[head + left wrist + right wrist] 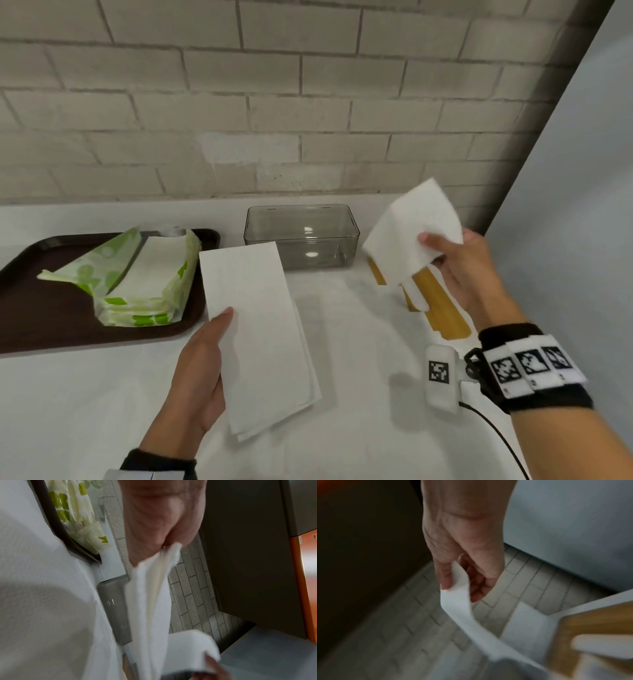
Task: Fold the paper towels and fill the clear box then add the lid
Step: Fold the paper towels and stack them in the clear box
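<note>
A long stack of folded paper towels point(257, 329) is pinched along its edge by the left hand point(198, 370), above the white table point(68, 394). 1 loose paper towel point(411, 226) is pinched by the right hand point(462, 267), raised over the wooden lid point(442, 308). The clear box point(301, 236) stands open between them by the wall, beside the brown tray point(41, 308).
</note>
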Demonstrator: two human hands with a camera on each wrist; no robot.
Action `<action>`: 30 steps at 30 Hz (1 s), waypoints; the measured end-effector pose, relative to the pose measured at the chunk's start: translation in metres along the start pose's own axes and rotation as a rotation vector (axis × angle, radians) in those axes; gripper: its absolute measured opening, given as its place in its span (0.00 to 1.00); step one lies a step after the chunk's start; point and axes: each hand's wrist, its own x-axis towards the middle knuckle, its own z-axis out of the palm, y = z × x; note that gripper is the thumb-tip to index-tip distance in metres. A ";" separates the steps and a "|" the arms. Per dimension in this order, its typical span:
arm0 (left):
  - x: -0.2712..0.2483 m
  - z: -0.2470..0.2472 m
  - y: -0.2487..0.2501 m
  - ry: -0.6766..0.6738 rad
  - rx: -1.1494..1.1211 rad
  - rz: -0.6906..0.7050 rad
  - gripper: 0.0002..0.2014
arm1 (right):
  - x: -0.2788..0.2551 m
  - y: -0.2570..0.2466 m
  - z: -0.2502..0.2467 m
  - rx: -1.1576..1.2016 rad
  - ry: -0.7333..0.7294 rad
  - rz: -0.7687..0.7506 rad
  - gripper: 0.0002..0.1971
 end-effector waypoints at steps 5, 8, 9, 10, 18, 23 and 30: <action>0.002 0.006 0.003 -0.002 -0.070 0.034 0.09 | -0.042 -0.047 0.035 0.461 -0.328 -0.092 0.16; 0.002 0.012 0.005 -0.018 -0.086 0.027 0.09 | -0.056 -0.057 0.056 0.600 -0.488 -0.055 0.18; 0.001 0.013 0.006 -0.023 -0.097 0.024 0.10 | -0.059 -0.059 0.065 0.627 -0.519 -0.036 0.14; 0.001 0.014 0.006 -0.040 -0.099 0.018 0.11 | -0.062 -0.059 0.074 0.622 -0.527 -0.022 0.10; -0.006 0.024 0.004 -0.133 -0.013 -0.021 0.20 | -0.079 0.011 0.141 -0.778 -0.317 -0.365 0.19; -0.011 0.019 0.001 -0.220 -0.059 -0.071 0.29 | -0.084 0.038 0.143 -1.155 -0.296 -0.468 0.18; -0.009 -0.007 0.000 -0.118 0.156 0.020 0.12 | -0.057 0.042 0.108 -0.558 -0.340 -0.106 0.06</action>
